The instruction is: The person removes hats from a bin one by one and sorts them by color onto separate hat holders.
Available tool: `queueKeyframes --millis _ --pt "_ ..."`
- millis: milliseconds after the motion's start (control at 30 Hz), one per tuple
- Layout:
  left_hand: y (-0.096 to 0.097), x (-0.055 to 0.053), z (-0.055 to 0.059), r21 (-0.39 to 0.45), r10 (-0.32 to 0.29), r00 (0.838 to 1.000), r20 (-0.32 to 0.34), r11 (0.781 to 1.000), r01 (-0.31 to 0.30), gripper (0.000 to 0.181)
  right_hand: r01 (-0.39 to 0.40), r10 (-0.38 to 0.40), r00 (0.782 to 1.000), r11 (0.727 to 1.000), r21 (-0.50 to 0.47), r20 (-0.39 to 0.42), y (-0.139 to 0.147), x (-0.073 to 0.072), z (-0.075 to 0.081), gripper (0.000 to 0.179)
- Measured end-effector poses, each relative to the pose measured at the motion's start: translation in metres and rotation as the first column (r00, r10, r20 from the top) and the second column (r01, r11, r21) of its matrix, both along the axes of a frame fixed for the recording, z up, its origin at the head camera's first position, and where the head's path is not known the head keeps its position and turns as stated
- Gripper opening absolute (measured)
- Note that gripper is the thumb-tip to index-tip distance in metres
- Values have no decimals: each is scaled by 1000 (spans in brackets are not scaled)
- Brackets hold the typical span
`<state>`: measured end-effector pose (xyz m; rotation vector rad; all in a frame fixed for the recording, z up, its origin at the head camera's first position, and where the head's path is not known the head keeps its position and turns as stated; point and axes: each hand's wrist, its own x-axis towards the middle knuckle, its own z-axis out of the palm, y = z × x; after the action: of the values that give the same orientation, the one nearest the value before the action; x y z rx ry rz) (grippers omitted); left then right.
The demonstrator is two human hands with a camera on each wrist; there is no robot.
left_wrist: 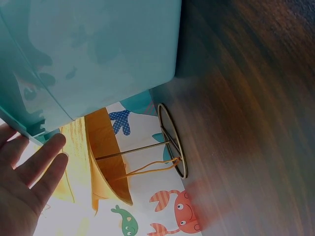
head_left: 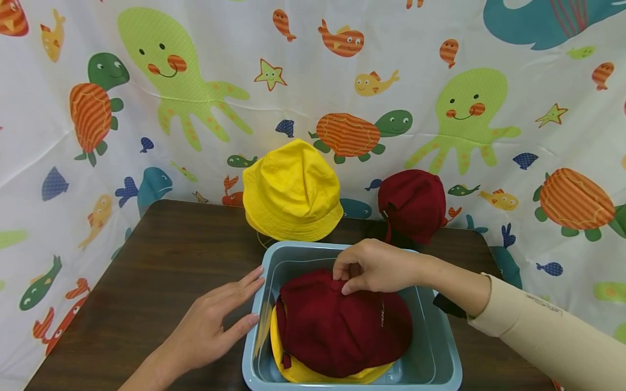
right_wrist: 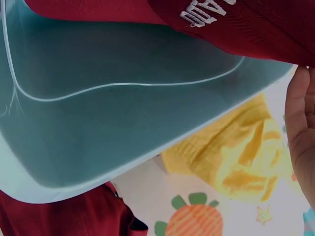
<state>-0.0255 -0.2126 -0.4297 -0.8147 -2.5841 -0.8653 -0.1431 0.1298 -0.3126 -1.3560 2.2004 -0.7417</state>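
A light blue plastic basin (head_left: 425, 326) stands at the table's front. Inside it a dark red baseball cap (head_left: 337, 331) with small white lettering lies over a yellow hat (head_left: 293, 373), whose brim shows below. My right hand (head_left: 379, 266) pinches the top of this cap between thumb and fingers; in the right wrist view the hand (right_wrist: 301, 118) is partly cut off by the frame edge. Fingers spread, my left hand (head_left: 207, 323) rests its fingertips against the basin's left rim. The left wrist view shows that hand (left_wrist: 24, 182) beside the basin's outer wall (left_wrist: 108, 49).
Behind the basin, a yellow bucket hat (head_left: 293, 190) sits on a thin metal stand (left_wrist: 172, 140). To its right is another dark red cap (head_left: 413, 203), raised above the dark wooden table (head_left: 195, 255). A sea-animal curtain (head_left: 313, 70) hangs along the table's back edge.
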Motion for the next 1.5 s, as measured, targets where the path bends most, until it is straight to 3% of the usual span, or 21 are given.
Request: queueKeyframes --millis 533,933,1267,1500 --pt "1 0 2 5 1 1000 -23 1000 -1 69 17 -17 1000 1000 -5 -4 11 4 12 10" --pt "0 0 0 7 4 1000 7 1000 -4 69 31 -33 999 996 -86 -19 24 8 26 13" --pt "1 0 0 8 0 1000 2 1000 0 68 86 -87 996 988 -125 -3 35 12 43 12" --pt "2 0 1 17 -3 1000 -18 1000 3 67 93 -101 994 979 -183 -34 44 14 53 13"
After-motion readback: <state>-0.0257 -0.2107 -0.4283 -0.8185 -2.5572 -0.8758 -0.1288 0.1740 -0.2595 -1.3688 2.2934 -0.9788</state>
